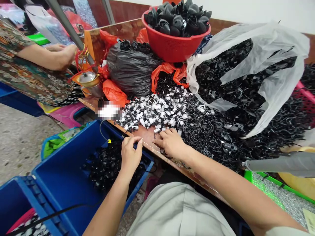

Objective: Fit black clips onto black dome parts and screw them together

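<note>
My left hand (131, 151) hovers at the table's front edge, above the blue bin (71, 154). Its fingers are curled in a pinch toward the thumb; whatever may be between them is too small to make out. On the wooden tabletop (147, 136), my right hand (171, 143) lies palm down with its fingers spread. Those fingertips touch the near edge of a heap of small white-and-black plastic pieces (157, 109). To the right of that hand spreads a large pile of thin black plastic parts (209, 141). Black parts (105, 165) also lie inside the blue bin.
Behind the heap stand a black plastic bag (130, 70) and a red basket (169, 44) of black parts. A torn clear bag (278, 42) covers the right pile. A grey metal bar (278, 164) juts in at right. Another person's arm (46, 58) is at left.
</note>
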Tool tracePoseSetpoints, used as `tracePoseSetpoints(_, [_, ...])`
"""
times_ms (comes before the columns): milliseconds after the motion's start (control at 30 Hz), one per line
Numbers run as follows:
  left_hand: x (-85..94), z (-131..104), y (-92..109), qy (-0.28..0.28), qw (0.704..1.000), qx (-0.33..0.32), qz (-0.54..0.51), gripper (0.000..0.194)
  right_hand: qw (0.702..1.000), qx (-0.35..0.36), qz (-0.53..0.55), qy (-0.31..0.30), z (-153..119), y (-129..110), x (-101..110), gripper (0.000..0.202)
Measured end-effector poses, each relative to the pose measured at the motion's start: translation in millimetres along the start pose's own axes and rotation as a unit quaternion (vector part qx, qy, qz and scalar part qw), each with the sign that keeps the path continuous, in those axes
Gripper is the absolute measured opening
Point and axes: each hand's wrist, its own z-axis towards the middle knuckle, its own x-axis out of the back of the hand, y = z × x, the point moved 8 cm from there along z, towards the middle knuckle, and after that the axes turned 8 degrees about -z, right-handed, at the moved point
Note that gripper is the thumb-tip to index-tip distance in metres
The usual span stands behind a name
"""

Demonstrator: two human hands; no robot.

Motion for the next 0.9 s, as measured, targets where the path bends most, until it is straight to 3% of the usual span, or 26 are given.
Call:
tracePoseSetpoints(133, [-2.8, 7.0, -2.3, 0.020, 0.999, 0.009, -0.023, 0.018, 0.991, -0.104, 0.073, 0.027, 9.3, 13.1, 4.0, 0.029])
tracePoseSetpoints(300, [26.4, 25.7, -16.5, 0.173, 0.984, 0.019, 0.038, 0.040, 0.979, -0.151, 0.137, -0.029, 27.9, 2.0, -13.3, 0.021])
tracePoseSetpoints(367, [27.8, 37.6, -16.9, 0.164, 0.982, 0.009, 0.095, 0.040, 0.976, -0.169, 0.132, -0.049, 32.3, 1.3, -20.1, 0.022])
tracePoseSetpoints(467, [19.8, 50.6, -15.5, 0.104, 0.981, 0.017, 0.161, 0.034, 0.971, -0.193, 0.125, -0.064, 33.9, 1.9, -24.5, 0.030])
tracePoseSetpoints(600, [7.1, 50.1, -0.3, 0.061, 0.979, 0.001, 0.196, 0.026, 0.970, -0.200, 0.119, -0.065, 32.8, -5.3, -18.8, 0.040])
tracePoseSetpoints(700, [-2.5, 45.7, 8.2, 0.040, 0.994, -0.011, 0.102, 0.010, 0.972, -0.194, 0.117, -0.063, 32.1, -11.3, -14.4, 0.053])
tracePoseSetpoints(800, [-5.9, 43.3, 9.1, 0.045, 0.999, 0.004, -0.024, 0.008, 0.974, -0.182, 0.115, -0.075, 30.9, -11.5, -15.1, 0.054])
tracePoseSetpoints(900, [-8.3, 38.8, -1.7, 0.064, 0.965, 0.086, -0.239, 0.019, 0.973, -0.175, 0.118, -0.091, 29.8, -5.1, -17.3, 0.039])
